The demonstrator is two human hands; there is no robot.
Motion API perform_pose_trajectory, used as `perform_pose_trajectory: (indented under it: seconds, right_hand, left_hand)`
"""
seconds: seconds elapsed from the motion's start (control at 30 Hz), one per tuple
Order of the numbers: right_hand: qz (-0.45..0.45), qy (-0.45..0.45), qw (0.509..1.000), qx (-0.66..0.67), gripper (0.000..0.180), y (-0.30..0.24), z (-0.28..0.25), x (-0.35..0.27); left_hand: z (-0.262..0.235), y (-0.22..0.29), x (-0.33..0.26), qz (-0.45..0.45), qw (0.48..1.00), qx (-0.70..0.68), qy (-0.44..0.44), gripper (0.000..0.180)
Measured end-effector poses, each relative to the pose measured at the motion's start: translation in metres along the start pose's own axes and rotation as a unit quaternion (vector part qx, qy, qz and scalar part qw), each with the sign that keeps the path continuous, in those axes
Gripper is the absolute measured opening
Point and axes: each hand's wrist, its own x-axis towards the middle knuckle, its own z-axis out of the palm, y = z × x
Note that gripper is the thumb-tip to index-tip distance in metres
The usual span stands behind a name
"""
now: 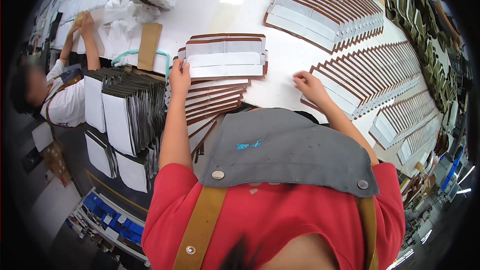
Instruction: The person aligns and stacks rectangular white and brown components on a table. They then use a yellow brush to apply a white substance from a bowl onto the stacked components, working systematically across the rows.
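Both forearms reach forward over a grey apron bib (287,145) onto the white bench (210,10). The left hand (179,76) grips the left edge of the stack of white, brown-edged panels (225,57), fingers curled over its side. The right hand (309,84) lies released, fingertips pressing flat on the near end of a fanned row of the same panels (370,77). More overlapped panels below the stack slip under the bib and are cut off. At far left, a co-worker's hands (82,22) are blurred. A bin of upright white-and-grey sheets (127,115) stands beside the bench.
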Motion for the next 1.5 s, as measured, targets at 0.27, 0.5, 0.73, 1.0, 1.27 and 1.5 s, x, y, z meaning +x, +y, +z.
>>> perform_pose_trajectory:
  seconds: [0.27,0.5,0.73,1.0,1.27,1.5]
  right_hand:
    - [-0.158,0.087,0.982,-0.054,0.031,-0.017,0.066,0.082]
    - [-0.102,0.064,0.989,-0.088,0.035,-0.033,0.059,0.085]
    - [-0.064,0.030,0.996,-0.054,0.033,-0.036,0.056,0.073]
    - [-0.116,0.081,0.977,-0.157,0.035,-0.047,0.057,0.081]
    - [-0.197,0.163,0.940,-0.226,0.038,-0.065,0.060,0.105]
    - [-0.142,0.105,0.964,-0.201,0.032,-0.064,0.059,0.138]
  left_hand:
    - [0.000,0.012,0.004,0.015,0.994,0.109,0.008,0.018]
    - [-0.004,0.008,0.008,0.064,0.992,0.106,-0.009,0.018]
    - [-0.010,0.010,0.008,0.049,0.997,0.048,-0.032,0.017]
    - [-0.004,0.011,0.006,0.042,0.988,0.146,-0.014,0.018]
    - [-0.006,0.010,0.004,0.106,0.984,0.144,-0.001,0.016]
    - [-0.006,0.020,0.004,0.109,0.983,0.144,-0.020,0.016]
